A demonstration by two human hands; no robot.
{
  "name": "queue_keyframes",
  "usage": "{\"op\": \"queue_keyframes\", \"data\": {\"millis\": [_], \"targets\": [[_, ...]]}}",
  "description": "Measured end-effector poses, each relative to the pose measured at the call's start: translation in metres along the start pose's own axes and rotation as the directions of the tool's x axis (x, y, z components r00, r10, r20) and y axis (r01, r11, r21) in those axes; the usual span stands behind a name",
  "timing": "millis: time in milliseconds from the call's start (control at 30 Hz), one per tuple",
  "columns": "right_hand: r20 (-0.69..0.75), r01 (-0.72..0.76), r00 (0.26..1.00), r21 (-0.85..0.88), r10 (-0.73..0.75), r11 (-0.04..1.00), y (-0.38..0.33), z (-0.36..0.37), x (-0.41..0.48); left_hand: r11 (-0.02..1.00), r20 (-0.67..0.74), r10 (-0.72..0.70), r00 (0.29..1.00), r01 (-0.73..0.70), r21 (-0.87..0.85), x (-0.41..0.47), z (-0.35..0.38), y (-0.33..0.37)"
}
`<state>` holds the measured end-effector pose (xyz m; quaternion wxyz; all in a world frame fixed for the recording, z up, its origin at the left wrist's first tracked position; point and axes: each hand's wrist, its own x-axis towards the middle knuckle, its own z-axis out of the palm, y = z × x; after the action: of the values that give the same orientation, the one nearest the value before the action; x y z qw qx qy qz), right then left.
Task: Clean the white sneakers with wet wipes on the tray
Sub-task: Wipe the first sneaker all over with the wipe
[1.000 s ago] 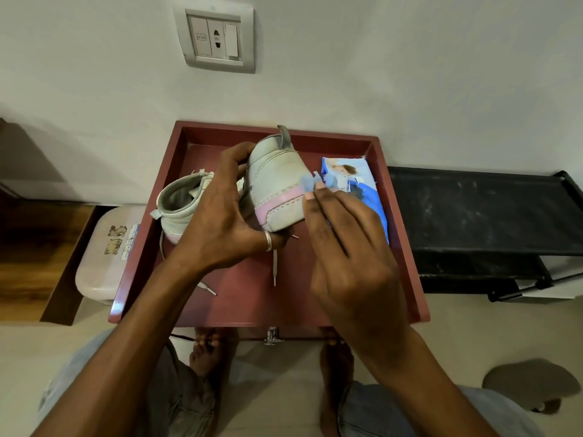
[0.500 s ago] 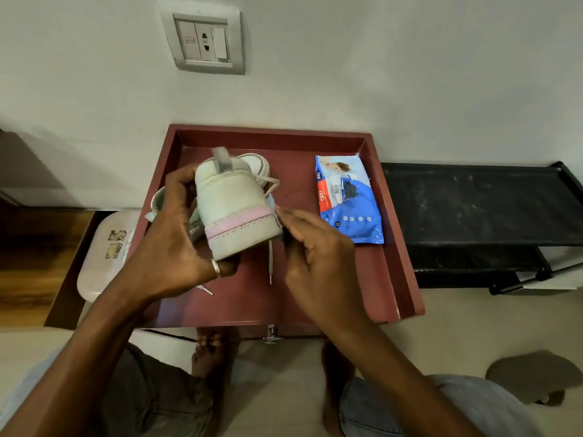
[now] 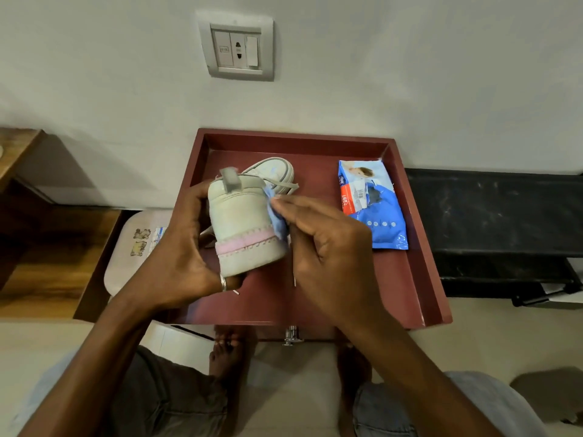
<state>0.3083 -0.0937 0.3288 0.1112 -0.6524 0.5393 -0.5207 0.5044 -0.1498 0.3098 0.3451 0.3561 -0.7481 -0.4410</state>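
Note:
My left hand [image 3: 179, 253] grips a white sneaker [image 3: 243, 222] with a pink heel band, held heel toward me above the dark red tray [image 3: 419, 279]. My right hand [image 3: 325, 247] presses a folded blue wet wipe [image 3: 276, 220] against the sneaker's right side. The second white sneaker [image 3: 271, 171] lies on the tray behind the held one, mostly hidden. A blue pack of wet wipes [image 3: 375, 209] lies flat on the tray's right part.
The tray sits on a small stand against a white wall with a switch plate [image 3: 238, 47]. A black shelf [image 3: 498, 222] is on the right, a pale stool [image 3: 135, 247] and wooden floor on the left. My bare feet [image 3: 227, 351] are under the tray.
The held sneaker has moved left and nearer to me, uncovering the wipes pack. My right hand has brought the blue wipe back onto the sneaker's right side.

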Motion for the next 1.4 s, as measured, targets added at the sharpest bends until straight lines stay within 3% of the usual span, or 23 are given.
{"op": "queue_keyframes", "data": {"millis": [100,233,400,533,700,833,1000,1133,1300,1400], "targets": [[-0.010,0.132,0.991,-0.013,-0.132,0.991,-0.013,0.003,-0.005,1.000,0.032,0.000,0.999,-0.001,0.010,0.002,0.003,-0.001],[-0.005,-0.004,1.000,0.027,0.004,1.000,0.004,0.005,0.004,1.000,0.038,0.001,0.999,-0.002,0.028,0.002,0.000,-0.001],[-0.043,0.094,0.995,0.014,-0.093,0.996,-0.002,0.004,-0.002,0.999,0.042,-0.009,0.999,0.007,0.043,0.000,0.003,0.000],[-0.023,-0.060,0.998,0.030,0.060,0.998,0.012,0.003,0.004,0.999,0.059,0.008,0.998,-0.011,0.049,-0.001,0.002,0.003],[-0.051,0.025,0.998,0.011,-0.024,1.000,0.003,0.000,0.001,0.997,0.077,0.015,0.997,-0.020,0.068,-0.001,0.004,0.008],[-0.038,-0.152,0.987,0.083,0.156,0.985,0.013,0.002,0.006,0.994,0.107,0.050,0.993,-0.059,0.089,-0.001,0.006,0.008],[-0.064,0.028,0.998,0.043,-0.026,0.999,-0.005,0.000,0.001,0.992,0.123,0.074,0.990,-0.086,0.089,-0.001,0.008,0.006],[-0.044,-0.145,0.988,0.073,0.148,0.987,0.016,0.002,0.005,0.993,0.134,0.060,0.989,-0.073,0.093,-0.003,0.008,0.005],[-0.052,-0.037,0.998,0.084,0.041,0.996,0.001,-0.002,-0.002,0.988,0.153,0.071,0.986,-0.090,0.123,-0.004,0.010,0.000],[0.060,-0.280,0.960,0.120,0.275,0.952,0.019,-0.001,0.002,0.967,0.176,0.123,0.977,-0.157,0.198,-0.008,0.014,-0.003]]}}
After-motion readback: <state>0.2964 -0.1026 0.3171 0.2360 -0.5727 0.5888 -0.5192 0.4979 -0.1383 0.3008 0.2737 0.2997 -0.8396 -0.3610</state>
